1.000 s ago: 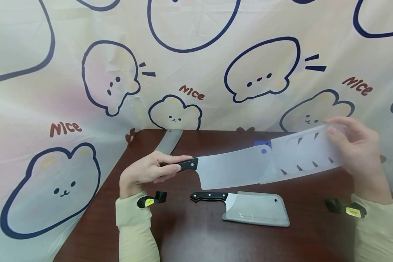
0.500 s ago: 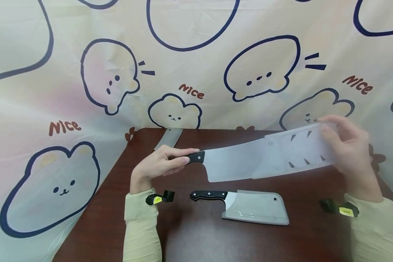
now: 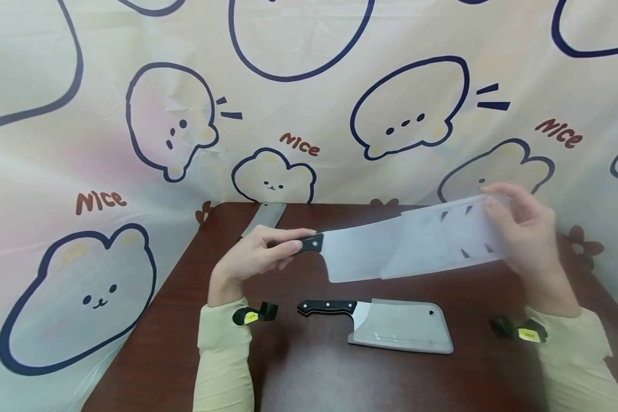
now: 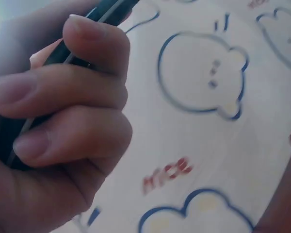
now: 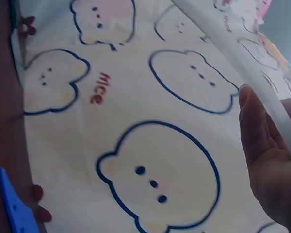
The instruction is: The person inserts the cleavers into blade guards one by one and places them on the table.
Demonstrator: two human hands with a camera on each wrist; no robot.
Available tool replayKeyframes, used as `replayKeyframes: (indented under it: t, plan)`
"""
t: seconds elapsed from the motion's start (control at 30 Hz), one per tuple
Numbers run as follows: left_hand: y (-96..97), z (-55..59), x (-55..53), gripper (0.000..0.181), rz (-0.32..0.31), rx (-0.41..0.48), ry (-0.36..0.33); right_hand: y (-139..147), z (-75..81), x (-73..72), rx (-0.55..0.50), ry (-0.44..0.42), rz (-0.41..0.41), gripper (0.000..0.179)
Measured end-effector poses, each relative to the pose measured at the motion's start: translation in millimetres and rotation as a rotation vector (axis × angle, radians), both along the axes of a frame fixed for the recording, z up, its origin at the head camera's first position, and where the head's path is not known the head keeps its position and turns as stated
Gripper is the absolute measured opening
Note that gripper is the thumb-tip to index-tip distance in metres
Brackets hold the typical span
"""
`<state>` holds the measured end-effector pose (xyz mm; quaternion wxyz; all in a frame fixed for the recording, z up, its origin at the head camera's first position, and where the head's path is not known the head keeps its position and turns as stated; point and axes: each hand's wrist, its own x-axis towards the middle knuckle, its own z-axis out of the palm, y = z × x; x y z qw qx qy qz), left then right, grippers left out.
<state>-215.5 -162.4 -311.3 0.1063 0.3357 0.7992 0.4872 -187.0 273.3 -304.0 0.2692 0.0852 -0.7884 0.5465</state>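
In the head view, my left hand (image 3: 257, 254) grips the black handle (image 3: 311, 244) of a wide-bladed cleaver (image 3: 352, 254), held up over the table. The left wrist view shows its fingers (image 4: 72, 92) curled round that handle. My right hand (image 3: 525, 234) pinches the far end of a translucent white blade sheath (image 3: 438, 237) with dark wedge-shaped slots. The front half or more of the blade is inside the sheath, its tip hidden there. In the right wrist view the sheath (image 5: 242, 68) appears edge-on, between thumb and fingers.
A second cleaver (image 3: 401, 326), black-handled and in a clear sheath, lies on the brown table (image 3: 309, 377) below the hands. Another blade (image 3: 268, 217) lies at the back left, partly behind my left hand. A blue object (image 5: 17, 208) shows at the right wrist view's lower left. A cartoon-printed cloth (image 3: 309, 114) hangs behind.
My right hand has moved left with the sheath, and the left hand has shifted right and slightly up. The sheath now covers more of the blade.
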Motion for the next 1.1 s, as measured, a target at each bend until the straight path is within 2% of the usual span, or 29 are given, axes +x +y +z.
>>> replayKeyframes:
  t: [0.13,0.27,0.5,0.7,0.8,0.9,1.1]
  plan:
    - [21.2,-4.7,-2.1,0.032,-0.029,-0.008,-0.036,-19,-8.7,-2.9,0.094,-0.021,0.010,0.031]
    - [33.4,-7.8,-3.9,0.032,-0.038,-0.007,-0.037,-36,-15.6,-4.7,0.082,-0.032,0.054,0.030]
    - [37.7,-8.2,-5.4,0.031,-0.025,-0.012,-0.014,-48,-20.3,-7.2,0.077,0.002,0.046,0.029]
    - [38.8,-11.9,-9.0,0.032,-0.023,-0.033,-0.026,-47,-22.1,-8.7,0.078,-0.028,0.064,0.031]
    - [40.4,-15.7,-12.5,0.034,-0.042,-0.048,-0.015,-40,-21.7,-10.8,0.101,-0.064,0.096,0.031]
    - [40.2,-19.8,-16.3,0.034,-0.052,-0.059,-0.012,-32,-21.5,-15.7,0.160,-0.143,0.136,0.032]
    - [37.0,-28.0,-23.9,0.030,-0.023,-0.088,-0.041,-20,-32.7,-31.8,0.322,-0.285,0.227,0.036]
